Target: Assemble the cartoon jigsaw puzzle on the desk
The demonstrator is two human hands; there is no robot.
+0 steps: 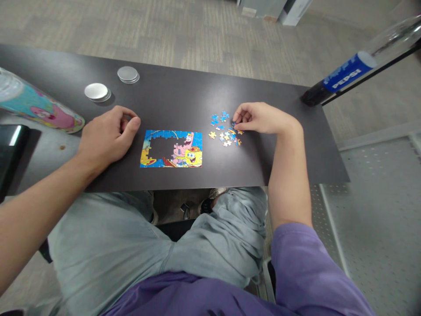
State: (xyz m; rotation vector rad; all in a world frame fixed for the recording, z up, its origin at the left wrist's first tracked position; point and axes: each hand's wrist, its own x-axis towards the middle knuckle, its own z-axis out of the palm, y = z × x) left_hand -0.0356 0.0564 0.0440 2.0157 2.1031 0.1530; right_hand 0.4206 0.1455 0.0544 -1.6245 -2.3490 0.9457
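Observation:
A cartoon jigsaw puzzle [197, 139] lies flat on the dark table, its border joined and its right side filled in, with a gap in the middle and left where the tabletop shows through. To its right is a loose heap of puzzle pieces [226, 137], blue, yellow and mixed. My right hand [251, 117] is at the heap's right edge, thumb and fingers pinched on a small blue puzzle piece, mostly hidden by the fingertips. Left of the puzzle, my left hand [110, 134] rests on the table with its fingers loosely curled in and nothing visible in them.
Two stacks of round discs, one silver [96, 91] and one grey [127, 73], sit at the back left. A tall cartoon-printed cylinder [49, 109] and a black device [13, 149] are at far left. A Pepsi bottle [348, 74] stands at the table's right end.

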